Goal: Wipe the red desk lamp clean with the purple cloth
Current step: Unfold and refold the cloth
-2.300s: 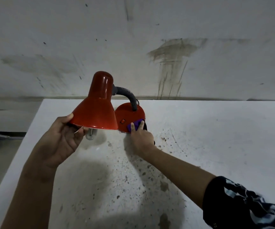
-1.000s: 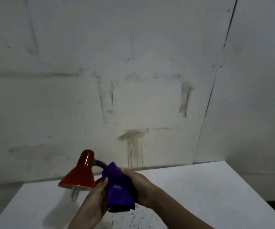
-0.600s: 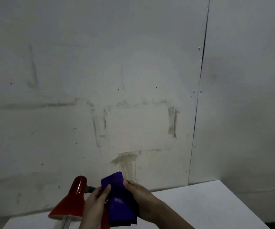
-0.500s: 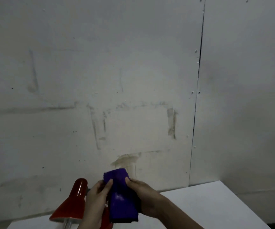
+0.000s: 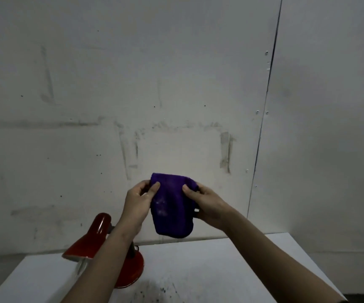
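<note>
The purple cloth (image 5: 171, 206) is held up in the air in front of the wall, folded, with pale dust specks on its face. My left hand (image 5: 138, 201) pinches its left edge and my right hand (image 5: 207, 203) grips its right edge. Below and to the left, the red desk lamp (image 5: 90, 239) stands on the white table (image 5: 209, 270), its shade pointing down-left. Its round red base (image 5: 134, 271) is partly hidden behind my left forearm. Neither hand touches the lamp.
A stained grey-white wall (image 5: 176, 95) rises directly behind the table, with a dark vertical panel seam (image 5: 266, 110) to the right. The tabletop carries dark specks near its front middle (image 5: 157, 294). The table's right edge runs diagonally at the lower right.
My right hand left the lamp base with the cloth, and both hands raised it higher. The cloth is now spread wider between them. The view has tilted up toward the wall.
</note>
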